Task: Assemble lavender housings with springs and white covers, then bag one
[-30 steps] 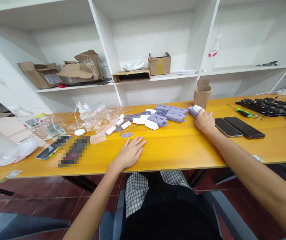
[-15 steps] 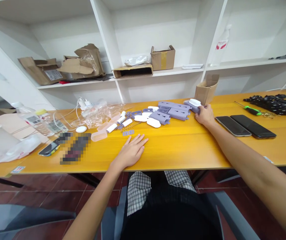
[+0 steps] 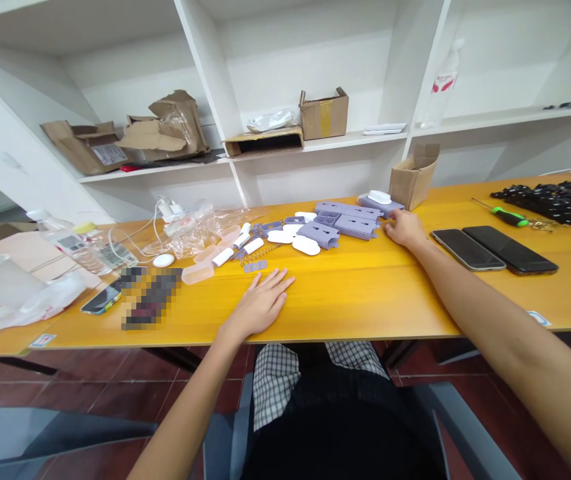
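Observation:
My left hand (image 3: 261, 307) lies flat on the table, palm down, fingers spread, holding nothing. A small grey-purple plate with holes (image 3: 256, 266) and a thin coil spring (image 3: 265, 253) lie just beyond its fingertips. My right hand (image 3: 406, 230) rests at the right end of the parts, thumb and fingers a little apart. Close beyond its fingertips is a purple plastic housing (image 3: 394, 207) with a white oval cap (image 3: 380, 197) on top; whether they touch is unclear. Left of it lie purple perforated shells (image 3: 358, 227), white oval covers (image 3: 306, 246), white cylinders (image 3: 254, 246) and translucent pieces (image 3: 198, 271).
A small open cardboard box (image 3: 412, 185) stands behind my right hand. Rightward are two phones (image 3: 510, 249), a green-handled screwdriver (image 3: 509, 217) and a black pile (image 3: 555, 201). Clear plastic bags (image 3: 200, 230), a white disc (image 3: 164, 261) and bottles lie leftward. White shelves rise behind.
The purple housing with the white cap has shifted slightly left, and more of it shows. My right hand has drawn back from it and its grip has loosened. My left hand has stayed put.

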{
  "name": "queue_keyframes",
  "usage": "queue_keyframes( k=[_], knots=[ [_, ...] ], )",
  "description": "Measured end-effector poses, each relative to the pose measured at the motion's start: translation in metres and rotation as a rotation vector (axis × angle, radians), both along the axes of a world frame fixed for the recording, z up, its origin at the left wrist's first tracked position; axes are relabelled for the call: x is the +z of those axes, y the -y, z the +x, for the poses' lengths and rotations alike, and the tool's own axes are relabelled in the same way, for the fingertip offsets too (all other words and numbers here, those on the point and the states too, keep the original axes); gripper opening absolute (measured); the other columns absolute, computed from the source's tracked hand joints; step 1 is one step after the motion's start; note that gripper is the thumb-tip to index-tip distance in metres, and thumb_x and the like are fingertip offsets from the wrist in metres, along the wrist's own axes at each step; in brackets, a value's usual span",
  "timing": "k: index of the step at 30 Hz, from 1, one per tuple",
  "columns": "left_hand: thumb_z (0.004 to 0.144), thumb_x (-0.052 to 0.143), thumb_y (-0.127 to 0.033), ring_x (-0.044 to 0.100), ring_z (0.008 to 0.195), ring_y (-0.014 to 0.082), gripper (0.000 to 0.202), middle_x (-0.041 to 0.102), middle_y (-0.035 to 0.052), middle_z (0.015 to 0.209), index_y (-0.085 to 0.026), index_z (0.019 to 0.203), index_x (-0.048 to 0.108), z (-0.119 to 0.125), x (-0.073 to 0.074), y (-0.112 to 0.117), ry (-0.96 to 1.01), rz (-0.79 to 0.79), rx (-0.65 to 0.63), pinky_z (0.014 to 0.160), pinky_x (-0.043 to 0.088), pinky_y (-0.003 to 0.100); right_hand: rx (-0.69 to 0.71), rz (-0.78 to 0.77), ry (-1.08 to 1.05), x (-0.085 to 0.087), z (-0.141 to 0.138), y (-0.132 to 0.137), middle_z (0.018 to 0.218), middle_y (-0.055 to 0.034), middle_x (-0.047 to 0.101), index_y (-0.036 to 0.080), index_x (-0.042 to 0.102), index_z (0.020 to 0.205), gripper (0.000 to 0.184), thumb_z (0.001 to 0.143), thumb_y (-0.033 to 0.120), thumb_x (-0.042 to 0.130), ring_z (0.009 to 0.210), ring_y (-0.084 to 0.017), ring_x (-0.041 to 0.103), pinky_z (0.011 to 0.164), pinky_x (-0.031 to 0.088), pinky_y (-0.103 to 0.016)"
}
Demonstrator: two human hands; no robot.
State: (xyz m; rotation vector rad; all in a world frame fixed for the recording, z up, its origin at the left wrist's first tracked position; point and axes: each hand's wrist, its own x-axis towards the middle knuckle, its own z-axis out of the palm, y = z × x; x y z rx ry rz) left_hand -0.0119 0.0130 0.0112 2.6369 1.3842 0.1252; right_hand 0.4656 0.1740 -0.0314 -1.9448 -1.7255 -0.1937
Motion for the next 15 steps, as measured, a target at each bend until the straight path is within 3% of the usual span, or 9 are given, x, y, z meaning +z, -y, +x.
queue_keyframes(
  k=[4,15],
  knots=[
    [0.111,0.028,-0.038,0.023,0.166,0.0255,0.056,0.029,0.0032,0.176,-0.026,0.163,0.043,0.002,0.002,0.001,-0.017,-0.008,0.008,0.135,0.013,0.061,0.021,-0.021,0.025,0.001,-0.014,0.017,0.115,-0.0203,0.078,0.013,0.077,0.114,0.035,0.088,0.028,0.06,0.109,-0.037,0.071,0.097,0.055,-0.047],
    [0.11,0.028,-0.037,0.022,0.166,0.0262,0.057,0.029,0.005,0.176,-0.025,0.163,0.043,0.001,0.0,0.002,-0.006,0.007,-0.013,0.135,0.014,0.061,0.095,0.041,0.115,0.003,-0.049,0.055,0.127,-0.0198,0.07,0.014,0.071,0.128,0.044,0.089,0.027,0.057,0.123,-0.039,0.062,0.105,0.053,-0.051]
  ],
)
